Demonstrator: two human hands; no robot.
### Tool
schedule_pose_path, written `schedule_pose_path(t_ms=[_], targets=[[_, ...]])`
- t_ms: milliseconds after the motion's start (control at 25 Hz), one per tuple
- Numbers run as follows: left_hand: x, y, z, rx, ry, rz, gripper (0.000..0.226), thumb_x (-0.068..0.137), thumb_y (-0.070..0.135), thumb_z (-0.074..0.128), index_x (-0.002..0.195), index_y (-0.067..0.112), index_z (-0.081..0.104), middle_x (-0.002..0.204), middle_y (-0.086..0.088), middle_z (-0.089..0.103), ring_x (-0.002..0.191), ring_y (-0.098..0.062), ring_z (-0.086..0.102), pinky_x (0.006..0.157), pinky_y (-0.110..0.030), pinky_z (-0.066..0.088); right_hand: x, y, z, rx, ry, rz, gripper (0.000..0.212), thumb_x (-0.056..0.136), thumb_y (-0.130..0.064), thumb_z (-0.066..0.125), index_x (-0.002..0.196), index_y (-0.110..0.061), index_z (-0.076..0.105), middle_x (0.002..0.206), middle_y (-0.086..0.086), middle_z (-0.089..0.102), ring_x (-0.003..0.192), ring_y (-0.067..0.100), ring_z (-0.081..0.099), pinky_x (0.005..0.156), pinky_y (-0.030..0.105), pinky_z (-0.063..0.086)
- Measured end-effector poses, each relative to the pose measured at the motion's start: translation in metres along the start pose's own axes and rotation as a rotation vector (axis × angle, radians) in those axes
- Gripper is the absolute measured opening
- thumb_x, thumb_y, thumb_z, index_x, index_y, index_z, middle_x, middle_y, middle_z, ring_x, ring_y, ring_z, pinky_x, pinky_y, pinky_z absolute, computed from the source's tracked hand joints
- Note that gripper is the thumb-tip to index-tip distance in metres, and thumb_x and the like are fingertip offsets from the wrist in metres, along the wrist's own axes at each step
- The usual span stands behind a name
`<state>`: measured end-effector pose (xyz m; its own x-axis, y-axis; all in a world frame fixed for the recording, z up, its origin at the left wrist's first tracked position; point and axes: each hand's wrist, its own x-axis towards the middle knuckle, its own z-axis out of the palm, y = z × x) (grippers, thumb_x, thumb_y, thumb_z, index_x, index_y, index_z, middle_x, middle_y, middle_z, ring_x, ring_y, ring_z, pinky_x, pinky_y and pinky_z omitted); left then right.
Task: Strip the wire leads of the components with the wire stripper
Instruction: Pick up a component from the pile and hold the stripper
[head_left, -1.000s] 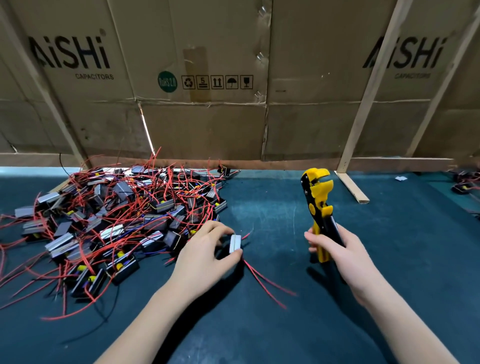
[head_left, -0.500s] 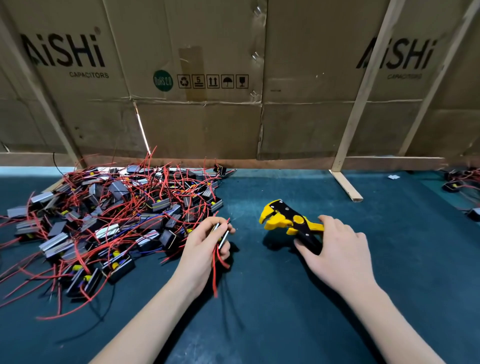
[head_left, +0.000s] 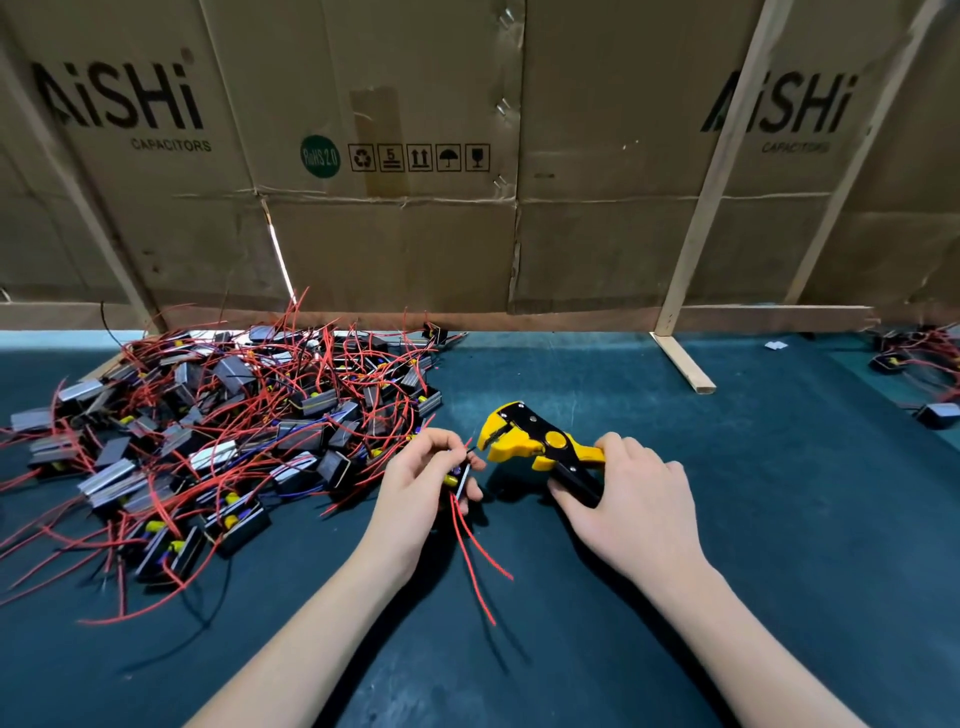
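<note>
Wire stripper (head_left: 540, 441) gripped in my right hand (head_left: 636, 506), component (head_left: 460, 475) pinched in my left hand (head_left: 421, 488), above teal bench mat (head_left: 779, 519) before cardboard wall (head_left: 415, 234).

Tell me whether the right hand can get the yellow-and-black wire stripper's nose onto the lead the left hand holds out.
Probably yes: the yellow-and-black wire stripper points at the lead, with only bare mat between.

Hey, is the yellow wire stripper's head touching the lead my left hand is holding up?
Cannot tell. In the head view the lead's tip sits right at the wire stripper mouth, too small and blurred to show contact or a gap.
</note>
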<state>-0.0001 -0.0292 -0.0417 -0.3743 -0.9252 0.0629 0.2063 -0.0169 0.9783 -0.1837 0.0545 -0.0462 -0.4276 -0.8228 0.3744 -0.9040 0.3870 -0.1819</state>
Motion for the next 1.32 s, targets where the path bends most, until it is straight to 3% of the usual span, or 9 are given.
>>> schedule_pose_path(t_ms=[360, 560, 840, 1040, 1200, 1320], targets=[[0.004, -0.009, 0.0, 0.161, -0.038, 0.041, 0.009, 0.099, 0.007, 0.052, 0.091, 0.005, 0.056, 0.073, -0.006, 0.064, 0.057, -0.013, 0.06, 0.048, -0.023, 0.049, 0.002, -0.002, 0.002, -0.038, 0.057, -0.014, 0.048, 0.081, -0.066, 0.055, 0.094, -0.02, 0.051, 0.086, -0.006, 0.058, 0.084, 0.022, 0.059, 0.072, 0.035, 0.033], [0.021, -0.007, 0.01, 0.364, -0.022, 0.09, 0.01, 0.097, 0.006, 0.054, 0.089, 0.006, 0.06, 0.072, -0.006, 0.065, 0.055, -0.015, 0.058, 0.058, -0.025, 0.049, 0.007, 0.004, 0.001, -0.098, 0.097, -0.024, 0.045, 0.077, -0.058, 0.064, 0.085, -0.016, 0.052, 0.075, -0.002, 0.057, 0.073, 0.026, 0.059, 0.067, 0.037, 0.03], [0.022, -0.018, 0.019, 0.422, -0.005, 0.091, 0.01, 0.096, 0.01, 0.056, 0.088, 0.007, 0.061, 0.071, -0.003, 0.068, 0.058, -0.018, 0.053, 0.058, -0.028, 0.043, 0.015, 0.015, -0.001, -0.189, 0.015, -0.01, 0.045, 0.082, -0.066, 0.051, 0.083, -0.022, 0.047, 0.078, -0.006, 0.058, 0.077, 0.021, 0.061, 0.068, 0.033, 0.028], [0.023, -0.017, 0.017, 0.449, -0.045, 0.114, 0.01, 0.096, 0.011, 0.057, 0.087, 0.009, 0.061, 0.073, -0.004, 0.07, 0.057, -0.015, 0.054, 0.056, -0.024, 0.041, 0.019, 0.015, -0.003, -0.269, -0.016, 0.092, 0.049, 0.081, -0.073, 0.047, 0.074, -0.025, 0.049, 0.06, -0.008, 0.037, 0.062, 0.023, 0.046, 0.049, 0.028, 0.021], [0.022, -0.017, 0.012, 0.401, -0.057, 0.13, 0.014, 0.096, 0.011, 0.057, 0.083, 0.007, 0.06, 0.076, -0.012, 0.069, 0.055, -0.013, 0.052, 0.055, -0.018, 0.039, 0.017, 0.019, 0.005, -0.204, 0.111, 0.031, 0.049, 0.078, -0.065, 0.062, 0.09, -0.018, 0.059, 0.077, 0.0, 0.056, 0.077, 0.029, 0.057, 0.066, 0.036, 0.032], [0.021, -0.016, 0.01, 0.308, -0.111, 0.119, 0.019, 0.096, 0.008, 0.056, 0.077, 0.009, 0.061, 0.072, -0.011, 0.064, 0.056, -0.013, 0.047, 0.057, -0.019, 0.038, 0.02, 0.03, 0.007, -0.135, 0.217, 0.128, 0.058, 0.075, -0.062, 0.068, 0.101, -0.011, 0.061, 0.088, 0.007, 0.061, 0.085, 0.032, 0.057, 0.073, 0.04, 0.034]])
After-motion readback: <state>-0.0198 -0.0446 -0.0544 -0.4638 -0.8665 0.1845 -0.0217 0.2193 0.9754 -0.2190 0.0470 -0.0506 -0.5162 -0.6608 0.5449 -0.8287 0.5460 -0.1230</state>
